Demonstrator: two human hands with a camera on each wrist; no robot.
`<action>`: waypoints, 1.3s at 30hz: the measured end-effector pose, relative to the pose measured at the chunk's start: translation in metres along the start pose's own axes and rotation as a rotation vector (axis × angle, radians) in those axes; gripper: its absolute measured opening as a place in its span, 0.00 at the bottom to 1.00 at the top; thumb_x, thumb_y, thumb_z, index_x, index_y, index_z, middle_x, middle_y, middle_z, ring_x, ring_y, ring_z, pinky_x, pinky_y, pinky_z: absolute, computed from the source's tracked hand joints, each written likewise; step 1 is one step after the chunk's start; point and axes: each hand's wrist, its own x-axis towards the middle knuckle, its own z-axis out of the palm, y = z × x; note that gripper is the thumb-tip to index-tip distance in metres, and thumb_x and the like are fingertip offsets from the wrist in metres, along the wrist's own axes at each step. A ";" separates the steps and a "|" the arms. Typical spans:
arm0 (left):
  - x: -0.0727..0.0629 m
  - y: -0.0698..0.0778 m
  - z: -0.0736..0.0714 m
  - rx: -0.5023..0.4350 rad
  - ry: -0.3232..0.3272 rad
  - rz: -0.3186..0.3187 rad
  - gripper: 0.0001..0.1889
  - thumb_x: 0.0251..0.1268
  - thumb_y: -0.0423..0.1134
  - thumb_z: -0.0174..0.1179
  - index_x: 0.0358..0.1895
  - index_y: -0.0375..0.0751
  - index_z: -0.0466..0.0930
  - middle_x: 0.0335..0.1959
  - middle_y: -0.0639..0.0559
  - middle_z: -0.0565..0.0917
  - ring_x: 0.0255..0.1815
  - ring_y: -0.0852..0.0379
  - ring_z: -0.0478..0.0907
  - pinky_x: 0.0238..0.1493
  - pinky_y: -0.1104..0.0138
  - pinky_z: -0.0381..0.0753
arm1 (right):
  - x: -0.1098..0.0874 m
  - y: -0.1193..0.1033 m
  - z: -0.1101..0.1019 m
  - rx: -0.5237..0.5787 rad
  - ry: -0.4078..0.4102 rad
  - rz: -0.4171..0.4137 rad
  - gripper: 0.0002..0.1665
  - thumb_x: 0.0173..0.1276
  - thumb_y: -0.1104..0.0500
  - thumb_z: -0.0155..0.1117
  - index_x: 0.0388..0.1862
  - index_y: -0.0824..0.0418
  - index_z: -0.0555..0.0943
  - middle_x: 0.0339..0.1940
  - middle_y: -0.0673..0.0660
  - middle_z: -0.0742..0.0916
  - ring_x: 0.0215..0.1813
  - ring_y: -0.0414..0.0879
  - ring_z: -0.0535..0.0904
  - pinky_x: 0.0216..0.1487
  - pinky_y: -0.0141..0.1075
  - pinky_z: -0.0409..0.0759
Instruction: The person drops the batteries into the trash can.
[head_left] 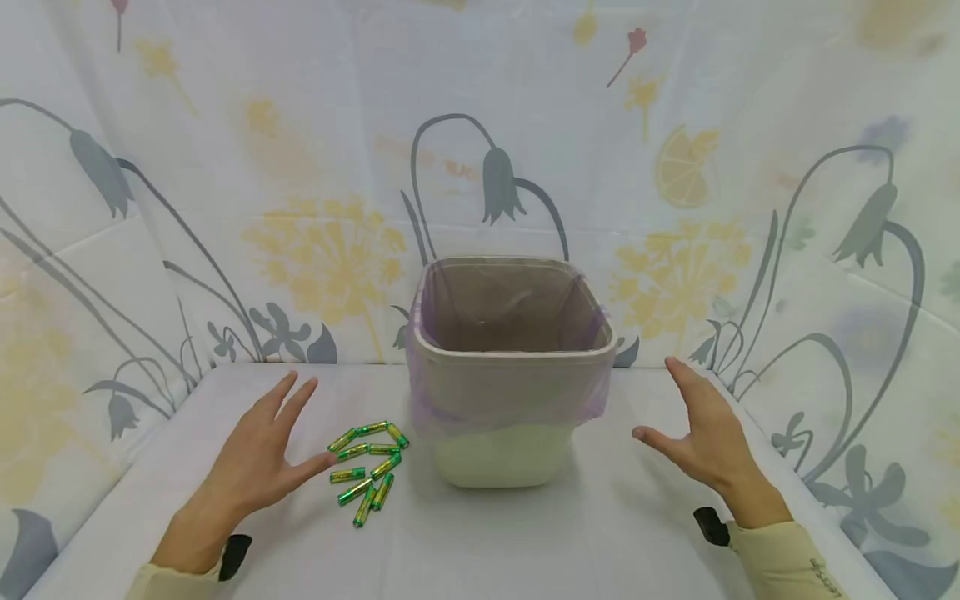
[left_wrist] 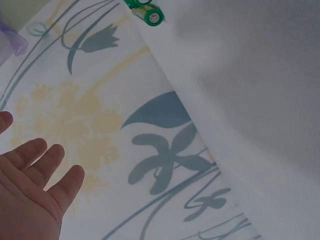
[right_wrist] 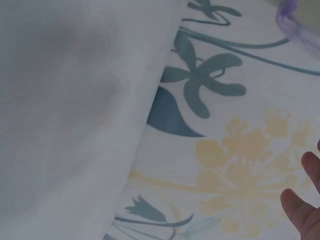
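Observation:
A pile of several green-and-yellow batteries (head_left: 356,492) lies on the white tabletop, left of a cream waste bin (head_left: 498,462). The bin stands upright, lined with a thin purple plastic bag (head_left: 596,396) folded out over its rim. My left hand (head_left: 258,458) hovers beside the batteries with its fingers spread; the thumb tip is close to one, and I cannot tell whether it touches. On the bin's right side my right hand (head_left: 708,433) is held in the air, fingers extended, holding nothing. A battery end (left_wrist: 154,18) shows at the top of the left wrist view.
A white cloth curtain (head_left: 337,150) with grey, yellow and red plant prints surrounds the table at the back and sides. The white-covered tabletop (head_left: 480,542) extends in front of the bin. Dark straps (head_left: 236,557) sit at both wrists.

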 end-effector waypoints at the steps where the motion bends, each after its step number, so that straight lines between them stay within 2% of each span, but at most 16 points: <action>1: 0.001 0.002 0.000 -0.011 -0.007 -0.004 0.53 0.41 0.58 0.73 0.73 0.44 0.58 0.68 0.32 0.62 0.62 0.32 0.64 0.55 0.41 0.66 | 0.001 -0.003 -0.001 0.028 -0.002 0.018 0.65 0.41 0.43 0.79 0.76 0.54 0.56 0.72 0.59 0.67 0.68 0.62 0.64 0.62 0.58 0.64; 5: 0.002 0.007 0.003 -0.054 -0.044 -0.035 0.50 0.44 0.56 0.72 0.72 0.44 0.59 0.67 0.33 0.63 0.63 0.33 0.64 0.54 0.41 0.68 | 0.006 -0.020 -0.007 0.136 0.002 0.063 0.63 0.43 0.48 0.80 0.76 0.51 0.55 0.73 0.55 0.65 0.71 0.58 0.62 0.59 0.60 0.65; 7: 0.002 0.009 0.005 -0.072 -0.069 -0.053 0.49 0.46 0.56 0.71 0.72 0.44 0.58 0.68 0.34 0.63 0.63 0.33 0.64 0.53 0.41 0.69 | 0.010 -0.027 -0.009 0.174 0.024 0.052 0.63 0.43 0.50 0.80 0.76 0.50 0.56 0.73 0.55 0.67 0.71 0.55 0.61 0.62 0.53 0.65; 11: 0.004 0.013 0.008 -0.106 -0.121 -0.093 0.47 0.50 0.57 0.69 0.73 0.44 0.58 0.69 0.35 0.61 0.64 0.34 0.64 0.51 0.40 0.71 | 0.020 -0.036 -0.012 0.244 0.086 -0.003 0.59 0.45 0.50 0.79 0.75 0.52 0.59 0.70 0.57 0.70 0.71 0.47 0.62 0.67 0.32 0.59; 14: 0.005 0.014 0.010 -0.126 -0.160 -0.122 0.45 0.54 0.57 0.67 0.72 0.43 0.58 0.69 0.35 0.61 0.65 0.34 0.63 0.51 0.40 0.71 | 0.029 -0.042 -0.014 0.332 0.128 -0.042 0.56 0.50 0.46 0.77 0.74 0.56 0.60 0.69 0.59 0.71 0.70 0.44 0.64 0.66 0.27 0.58; 20: 0.005 0.009 0.017 -0.161 -0.214 -0.158 0.41 0.58 0.57 0.64 0.70 0.39 0.62 0.68 0.34 0.62 0.64 0.33 0.64 0.52 0.40 0.70 | 0.047 -0.060 -0.017 0.458 0.217 -0.100 0.51 0.58 0.38 0.68 0.73 0.59 0.61 0.66 0.63 0.73 0.67 0.49 0.68 0.64 0.29 0.64; 26: 0.005 0.000 0.023 -0.197 -0.237 -0.164 0.35 0.59 0.50 0.65 0.65 0.35 0.67 0.65 0.33 0.66 0.63 0.33 0.66 0.56 0.42 0.68 | 0.064 -0.076 -0.020 0.521 0.270 -0.097 0.52 0.57 0.34 0.66 0.72 0.59 0.62 0.67 0.56 0.73 0.65 0.54 0.71 0.63 0.32 0.68; 32: 0.004 -0.007 0.026 -0.234 -0.277 -0.185 0.31 0.60 0.47 0.65 0.64 0.35 0.69 0.62 0.35 0.70 0.62 0.34 0.67 0.58 0.43 0.67 | 0.077 -0.084 -0.019 0.596 0.266 -0.103 0.52 0.58 0.35 0.66 0.73 0.61 0.60 0.67 0.59 0.72 0.63 0.62 0.70 0.62 0.36 0.70; 39: 0.006 -0.008 0.026 -0.245 -0.320 -0.200 0.30 0.60 0.45 0.65 0.64 0.35 0.69 0.60 0.36 0.72 0.61 0.35 0.69 0.57 0.43 0.68 | 0.088 -0.095 -0.020 0.682 0.235 -0.068 0.45 0.63 0.37 0.61 0.73 0.56 0.61 0.65 0.59 0.74 0.63 0.60 0.71 0.61 0.38 0.71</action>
